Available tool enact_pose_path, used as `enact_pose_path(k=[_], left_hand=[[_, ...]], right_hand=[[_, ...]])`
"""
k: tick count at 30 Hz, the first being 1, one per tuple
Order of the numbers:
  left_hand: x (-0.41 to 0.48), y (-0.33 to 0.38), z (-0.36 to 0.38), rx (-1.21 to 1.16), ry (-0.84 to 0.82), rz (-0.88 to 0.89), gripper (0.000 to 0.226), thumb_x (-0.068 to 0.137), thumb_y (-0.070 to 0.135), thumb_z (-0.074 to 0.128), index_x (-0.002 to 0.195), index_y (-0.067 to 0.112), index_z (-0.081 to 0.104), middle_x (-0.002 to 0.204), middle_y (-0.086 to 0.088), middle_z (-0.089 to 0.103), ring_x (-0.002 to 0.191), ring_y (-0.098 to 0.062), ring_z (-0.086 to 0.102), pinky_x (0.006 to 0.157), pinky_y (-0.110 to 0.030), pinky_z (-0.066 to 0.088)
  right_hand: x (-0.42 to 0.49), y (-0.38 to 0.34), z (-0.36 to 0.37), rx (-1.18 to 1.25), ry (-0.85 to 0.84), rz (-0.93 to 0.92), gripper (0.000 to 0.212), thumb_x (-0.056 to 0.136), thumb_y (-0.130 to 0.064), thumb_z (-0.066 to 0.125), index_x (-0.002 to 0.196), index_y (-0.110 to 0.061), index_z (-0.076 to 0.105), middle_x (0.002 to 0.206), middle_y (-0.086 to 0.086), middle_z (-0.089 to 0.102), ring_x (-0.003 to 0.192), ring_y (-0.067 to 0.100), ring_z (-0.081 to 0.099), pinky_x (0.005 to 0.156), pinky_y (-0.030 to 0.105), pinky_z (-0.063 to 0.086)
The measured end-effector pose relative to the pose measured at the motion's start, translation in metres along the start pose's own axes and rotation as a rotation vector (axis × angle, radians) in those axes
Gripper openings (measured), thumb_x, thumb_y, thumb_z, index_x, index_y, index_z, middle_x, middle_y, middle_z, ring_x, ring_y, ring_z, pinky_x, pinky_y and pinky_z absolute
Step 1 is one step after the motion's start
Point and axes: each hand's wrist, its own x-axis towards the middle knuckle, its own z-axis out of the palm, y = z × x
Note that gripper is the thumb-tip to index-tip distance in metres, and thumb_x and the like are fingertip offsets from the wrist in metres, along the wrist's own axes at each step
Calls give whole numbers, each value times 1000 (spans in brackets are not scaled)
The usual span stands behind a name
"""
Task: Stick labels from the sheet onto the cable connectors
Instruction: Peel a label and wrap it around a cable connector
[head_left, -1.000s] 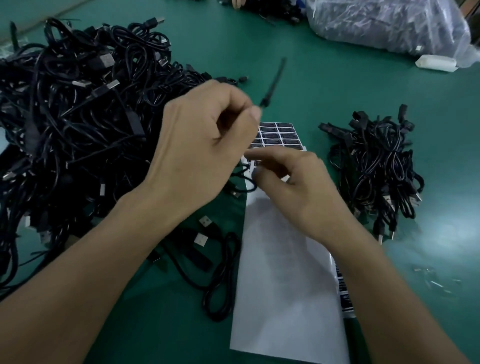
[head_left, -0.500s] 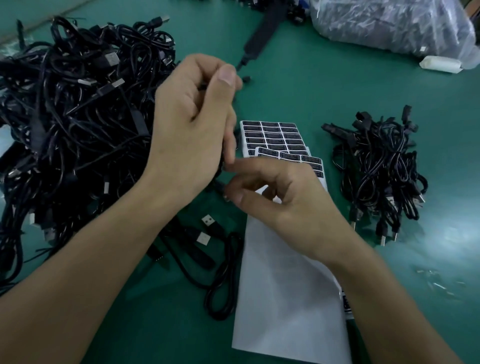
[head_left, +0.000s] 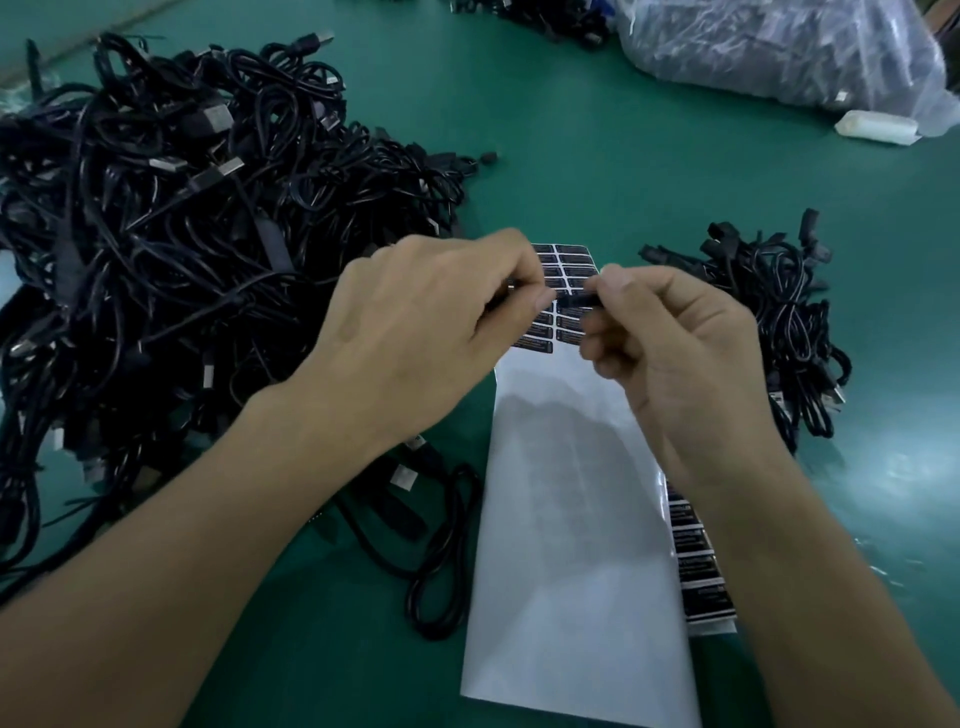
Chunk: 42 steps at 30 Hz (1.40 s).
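Both my hands meet over the label sheet (head_left: 569, 545), a white backing with rows of small black labels at its far end. My left hand (head_left: 426, 332) pinches a black cable connector (head_left: 574, 300) between thumb and fingers. My right hand (head_left: 670, 353) pinches the other end of that connector; whether a label is under its fingertips I cannot tell. A second strip of black labels (head_left: 698, 561) sticks out from under the sheet on the right. The connector's cable is hidden behind my left hand.
A big tangle of black cables (head_left: 171, 234) fills the left of the green table (head_left: 597, 156). A smaller cable pile (head_left: 779, 322) lies right. One looped cable (head_left: 436, 566) lies by the sheet's left edge. A clear plastic bag (head_left: 779, 47) and a white block (head_left: 875, 127) sit far right.
My left hand came down from near the big pile to the sheet's far end. My right hand rose off the sheet and met it on the connector.
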Motion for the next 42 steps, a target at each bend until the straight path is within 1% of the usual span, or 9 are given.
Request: enact_pose_path(k=[7,11,16,20,24,27,32,39,42], left_hand=[[1,1,1,-211,-113,-173,20,81,48,55,85,31,64,71,18,67,70,-11,64,70,-42,56],[0,4,2,-235,-139,-119,30,78,58,62,92,32,63,69,20,67,69,-7,67,70,-41,56],[1,0,4,-290,-132,-86,26,87,51,60,93,30,74,80,15,72,76,-14,70,73,-43,57],[1,-3,9,-281,-156,-141,23,94,44,54,87,28,68,74,11,70,72,-16,68,68,-46,56],[0,-9,15,-242,-165,-228,20,104,34,47,92,25,60,74,14,70,74,-12,68,73,-45,57],[0,-10,17,-212,-191,-266,23,106,34,40,94,23,57,72,9,69,68,-20,66,68,-47,57],[0,-10,15,-177,-178,-319,29,105,37,35,100,19,57,78,-2,67,58,-24,57,58,-48,54],[-2,-13,16,-247,-137,-312,16,107,29,40,123,29,44,74,6,68,67,-17,68,67,-50,58],[-3,-13,14,-292,-112,-262,18,106,22,42,114,38,39,71,9,69,58,-12,68,58,-48,58]], right_hand=[[0,1,0,-105,-39,-50,18,88,-8,70,100,-20,64,72,-1,73,66,11,68,60,20,49],[-2,-1,1,-106,-52,-43,12,89,-9,72,98,-15,65,69,0,73,62,9,67,59,20,51],[-3,-4,2,-113,-38,-45,22,79,-33,73,85,-11,69,67,4,73,54,11,63,54,20,49],[-2,-1,-2,-234,70,-65,16,94,-29,68,82,-18,69,61,-1,70,50,8,59,52,17,46],[-2,0,-8,-755,207,-134,8,96,-31,64,102,-32,68,84,-19,71,80,1,65,79,19,51],[-6,4,-4,-1185,36,7,54,93,-49,58,139,-22,51,133,3,59,125,24,51,106,36,36],[-15,5,6,-1235,-32,194,86,80,-75,52,150,-30,27,138,10,51,133,36,36,108,49,32],[-10,6,-1,-1099,58,-13,77,82,-42,78,148,-29,39,142,-1,49,134,22,37,109,34,29],[-9,4,-1,-917,87,-30,82,79,-24,84,145,-37,38,108,-15,59,105,6,56,86,20,40]])
